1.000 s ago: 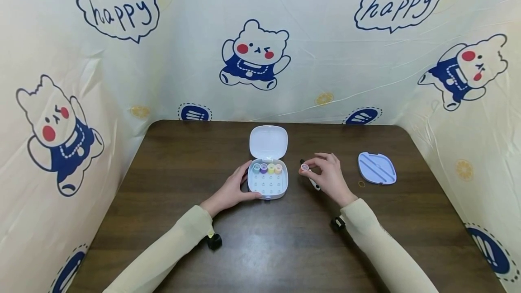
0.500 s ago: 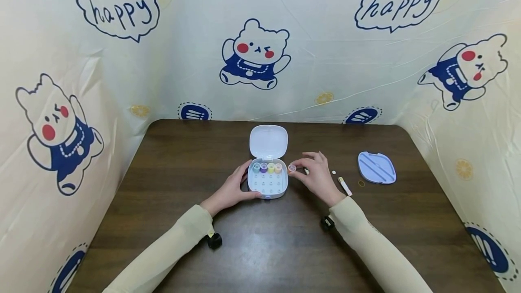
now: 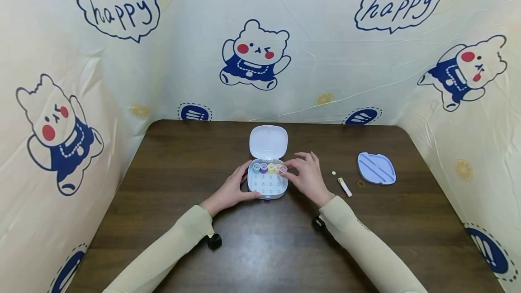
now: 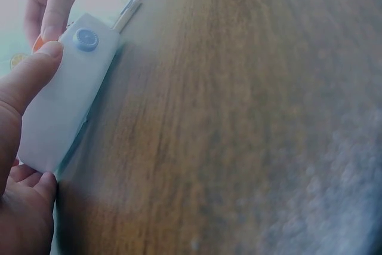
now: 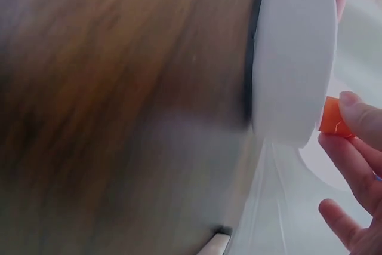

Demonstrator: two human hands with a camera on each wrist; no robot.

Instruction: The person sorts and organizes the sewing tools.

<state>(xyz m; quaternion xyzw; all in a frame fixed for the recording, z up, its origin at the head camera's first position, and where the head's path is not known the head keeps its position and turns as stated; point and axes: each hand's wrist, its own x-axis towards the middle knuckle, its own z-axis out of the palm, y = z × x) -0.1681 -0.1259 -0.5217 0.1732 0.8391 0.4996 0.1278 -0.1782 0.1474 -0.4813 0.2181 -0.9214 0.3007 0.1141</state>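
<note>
A small white sewing case [image 3: 267, 189] stands on the table with its lid [image 3: 268, 142] raised. Teal, purple [image 3: 263, 167], yellow [image 3: 271, 168] and peach thread spools line its back row, with rows of short pegs in front. My left hand [image 3: 231, 192] grips the case from the left, thumb across the front. Between thumb and fingertips of my right hand [image 3: 306, 176] is an orange thread spool [image 5: 335, 117], pinched at the case's right rim. Overhead, that spool's clear end overlaps the peach one. The case wall hides the inside in both wrist views.
Right of my right hand lie a white stick with a yellowish end [image 3: 344, 187] and a tiny white round piece [image 3: 334, 173]. Farther right are a thin yellow ring [image 3: 361, 184] and a blue slotted tray [image 3: 376, 168]. A printed cloth [image 3: 317, 58] surrounds the table.
My right hand has moved left, carrying the orange spool from beside the case to its back right corner. The white stick and tiny round piece have come into view. My left hand stays put.
</note>
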